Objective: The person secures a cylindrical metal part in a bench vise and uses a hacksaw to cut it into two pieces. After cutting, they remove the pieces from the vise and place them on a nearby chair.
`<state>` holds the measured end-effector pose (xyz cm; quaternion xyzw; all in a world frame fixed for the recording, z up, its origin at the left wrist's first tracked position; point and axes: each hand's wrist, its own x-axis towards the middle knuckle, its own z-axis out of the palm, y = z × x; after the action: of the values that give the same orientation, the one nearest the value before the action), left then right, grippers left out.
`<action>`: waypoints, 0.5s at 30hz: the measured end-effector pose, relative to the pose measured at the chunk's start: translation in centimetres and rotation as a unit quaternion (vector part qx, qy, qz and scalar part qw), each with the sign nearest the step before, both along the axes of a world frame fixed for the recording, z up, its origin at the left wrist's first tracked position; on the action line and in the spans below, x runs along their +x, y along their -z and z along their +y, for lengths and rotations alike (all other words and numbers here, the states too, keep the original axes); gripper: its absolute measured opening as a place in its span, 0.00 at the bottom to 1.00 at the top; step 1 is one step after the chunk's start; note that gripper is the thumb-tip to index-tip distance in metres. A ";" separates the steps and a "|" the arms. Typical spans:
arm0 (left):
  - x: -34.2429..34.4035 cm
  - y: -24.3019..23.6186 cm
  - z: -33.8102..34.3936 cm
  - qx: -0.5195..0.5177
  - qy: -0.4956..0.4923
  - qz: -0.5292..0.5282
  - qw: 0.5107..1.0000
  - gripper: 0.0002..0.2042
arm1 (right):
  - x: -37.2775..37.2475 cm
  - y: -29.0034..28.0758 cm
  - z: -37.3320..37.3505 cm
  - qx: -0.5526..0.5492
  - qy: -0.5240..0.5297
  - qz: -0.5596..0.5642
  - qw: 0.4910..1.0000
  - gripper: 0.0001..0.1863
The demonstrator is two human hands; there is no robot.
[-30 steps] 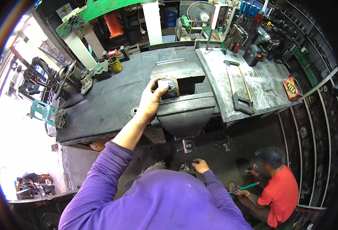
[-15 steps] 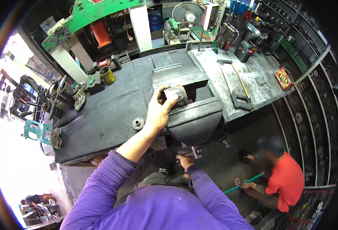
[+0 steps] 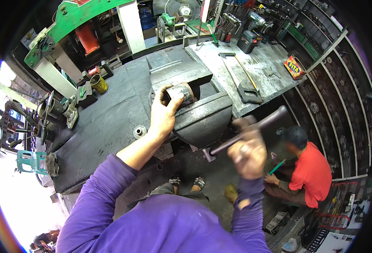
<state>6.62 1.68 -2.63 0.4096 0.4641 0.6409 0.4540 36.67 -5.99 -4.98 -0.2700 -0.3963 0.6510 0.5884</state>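
1. The left hand pinches a metal cylinder, thumb on the near side and fingers over the far side. The cylinder sits in the gap of the vise, toward its left end, presumably steadied so it doesn't slip or tilt.
2. The right hand is at the handle, to the right of and below the vise (motion blurs it, so I cannot tell how tightly the fingers close). Working far out along the handle likely gives more leverage.
3. Left of the vise, a small metal part stands on the table, apparently set aside within reach.
4. Right of the vise lies a hacksaw, well away from the cylinder, probably to leave the vise clear.
5. Farther right of and below the vise, a person in a red shirt sits low.
6. Against half a second ago, the right hand has risen from beneath the vise to its right, and the handle now slants upward; the left hand's pinch looks unchanged.
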 end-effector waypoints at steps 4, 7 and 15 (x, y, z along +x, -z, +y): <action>0.0 0.0 0.1 0.003 -0.013 0.023 1.000 0.27 | 5.1 8.5 5.9 -0.086 0.191 -0.244 0.947 0.42; 0.0 -0.1 0.2 -0.012 -0.019 0.023 0.999 0.27 | -2.9 16.8 1.1 -0.087 -0.042 -0.519 0.850 0.30; 0.0 -0.3 0.0 -0.002 0.000 -0.007 1.000 0.27 | -13.8 25.3 -6.9 -0.162 -0.337 -0.353 0.858 0.14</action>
<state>6.64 1.66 -2.33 0.4042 0.4620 0.6429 0.4581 22.92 -12.94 -30.26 -0.4226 -0.5331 0.7259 0.1016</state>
